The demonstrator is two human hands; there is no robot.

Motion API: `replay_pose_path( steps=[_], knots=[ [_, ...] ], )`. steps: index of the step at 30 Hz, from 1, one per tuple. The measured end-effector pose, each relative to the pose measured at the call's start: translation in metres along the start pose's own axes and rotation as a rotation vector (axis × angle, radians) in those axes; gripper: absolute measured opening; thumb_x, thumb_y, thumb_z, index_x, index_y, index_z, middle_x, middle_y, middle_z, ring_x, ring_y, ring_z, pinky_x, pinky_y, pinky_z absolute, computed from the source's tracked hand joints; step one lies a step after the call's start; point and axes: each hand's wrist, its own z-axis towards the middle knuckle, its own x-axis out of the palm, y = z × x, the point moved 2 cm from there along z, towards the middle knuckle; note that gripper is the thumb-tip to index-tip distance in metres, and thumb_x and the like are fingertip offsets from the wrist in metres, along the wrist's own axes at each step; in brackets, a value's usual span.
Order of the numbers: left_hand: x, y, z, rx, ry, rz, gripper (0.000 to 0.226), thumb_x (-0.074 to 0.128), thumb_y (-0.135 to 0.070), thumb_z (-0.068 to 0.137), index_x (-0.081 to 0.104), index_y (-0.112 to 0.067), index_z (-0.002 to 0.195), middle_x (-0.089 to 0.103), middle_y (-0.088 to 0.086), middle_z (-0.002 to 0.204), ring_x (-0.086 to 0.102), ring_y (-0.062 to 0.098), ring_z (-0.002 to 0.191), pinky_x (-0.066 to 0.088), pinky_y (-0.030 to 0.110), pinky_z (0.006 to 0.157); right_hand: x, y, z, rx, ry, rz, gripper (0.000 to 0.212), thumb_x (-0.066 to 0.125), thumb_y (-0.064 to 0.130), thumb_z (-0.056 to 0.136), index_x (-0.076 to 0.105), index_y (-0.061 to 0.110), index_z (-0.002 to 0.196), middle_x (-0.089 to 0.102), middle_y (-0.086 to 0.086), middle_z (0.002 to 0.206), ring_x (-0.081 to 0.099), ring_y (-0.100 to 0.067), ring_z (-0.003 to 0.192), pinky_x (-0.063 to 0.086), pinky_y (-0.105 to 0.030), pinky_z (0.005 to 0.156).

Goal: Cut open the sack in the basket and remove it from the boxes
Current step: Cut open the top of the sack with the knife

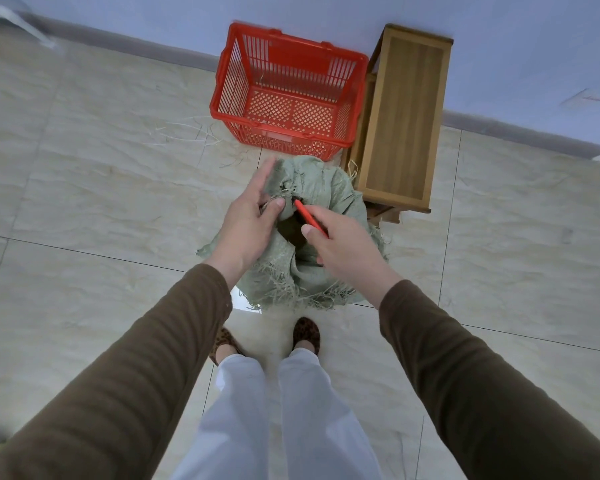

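A green woven sack (323, 188) with frayed edges stands on the tiled floor in front of my feet, outside the red basket (222, 74). A dark slit gapes in its top. My left hand (248, 220) pinches the sack's fabric beside the slit between thumb and fingers. My right hand (340, 244) grips a red cutter (307, 214), whose tip touches the fabric at the slit's far end. Whatever is inside the sack is hidden.
The red basket stands empty by the wall, with a wooden stool (402, 116) right of it and close to the sack. Loose straw-coloured fibres (187, 131) lie on the floor left of the basket. My feet (305, 334) are just behind the sack.
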Motion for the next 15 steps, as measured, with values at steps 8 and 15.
replay_pose_path(
  steps=[8,15],
  knots=[
    [0.001,0.005,0.0,-0.206,0.249,-0.372,0.019,0.059,-0.014,0.104,0.067,-0.005,0.119,0.077,-0.006,0.089,0.071,0.006,0.075,0.057,0.021,0.069,0.005,-0.019,-0.005,0.004,0.033,0.214,0.024,0.049,0.022,0.11,0.06,0.028,0.129,0.066,0.002,0.086,0.065,-0.014,0.057,0.062,-0.036,0.058],
    [0.018,0.018,-0.005,-0.268,0.169,-0.313,0.022,0.055,-0.01,0.106,0.065,0.005,0.118,0.07,0.013,0.092,0.064,0.021,0.079,0.053,0.036,0.075,0.007,-0.017,0.002,0.081,0.056,0.13,0.018,0.048,0.024,0.11,0.062,0.018,0.121,0.061,0.0,0.082,0.056,-0.018,0.061,0.05,-0.04,0.061]
  ],
)
